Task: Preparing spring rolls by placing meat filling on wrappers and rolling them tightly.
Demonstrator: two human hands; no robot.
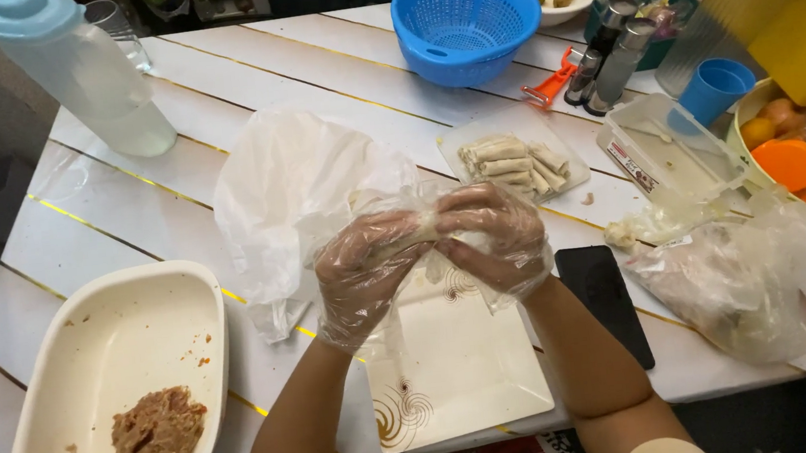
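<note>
Both hands were gloved in clear plastic and met above the square white plate [456,369] at the desk's [242,84] near edge. The left hand [365,271] and right hand [495,237] were clamped together on a pale wrapper roll [434,225], one at each end. The roll's long axis ran left-right, roughly level, parallel to the desk's near edge; the ends were hidden under the fingers, so I couldn't tell which way it pointed.

Hand pose: both forearms came up from the bottom of the view and converged, wrists bent inward, fingers curled over the top of the roll, knuckles facing up.

Nearby: a crumpled white plastic sheet [291,188] sat just behind the left hand. A small tray of finished rolls [513,163] was just beyond the right hand. A black phone [615,303] lay beside the right forearm. A cream tub with brown meat filling [151,443] sat well left.
</note>
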